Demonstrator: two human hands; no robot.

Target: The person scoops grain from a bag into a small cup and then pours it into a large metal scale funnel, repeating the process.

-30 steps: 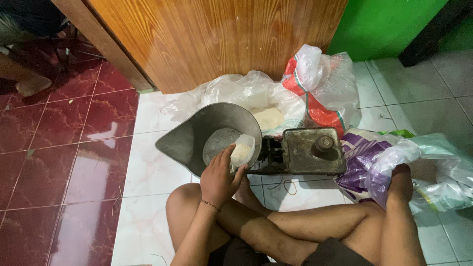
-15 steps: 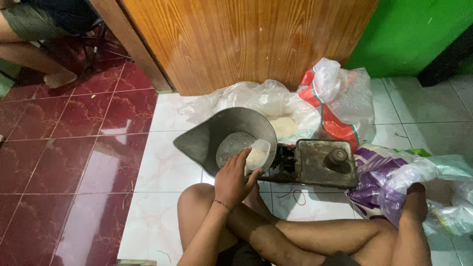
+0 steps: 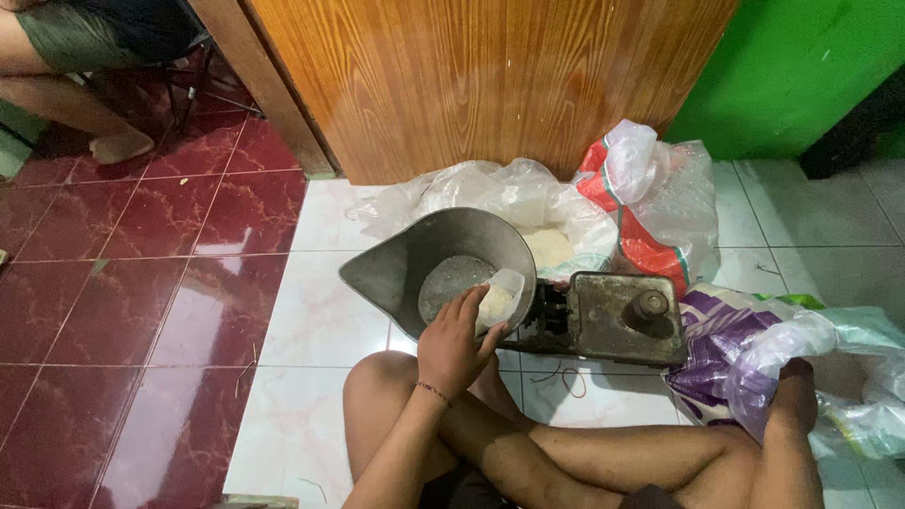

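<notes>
I sit cross-legged on a tiled floor. My left hand (image 3: 454, 337) grips a small clear plastic cup (image 3: 500, 294) holding white grain, tilted inside the grey metal scale pan (image 3: 396, 269). A thin layer of grain lies in the pan's bottom. The pan rests on an old balance scale (image 3: 613, 319) with a round weight on its right plate. My right hand (image 3: 794, 396) reaches into a purple and white plastic sack (image 3: 726, 339) at my right; its fingers are hidden by the sack.
An open clear bag of white grain (image 3: 547, 226) lies behind the pan, against a wooden door (image 3: 471, 75). A red and white sack (image 3: 650, 207) stands beside it. Another person's leg and foot (image 3: 94, 123) show at the far left on red tiles.
My left hand with the cup has stayed in the pan, tipping a little further. The camera has shifted, bringing the door and the other person's leg more into view.
</notes>
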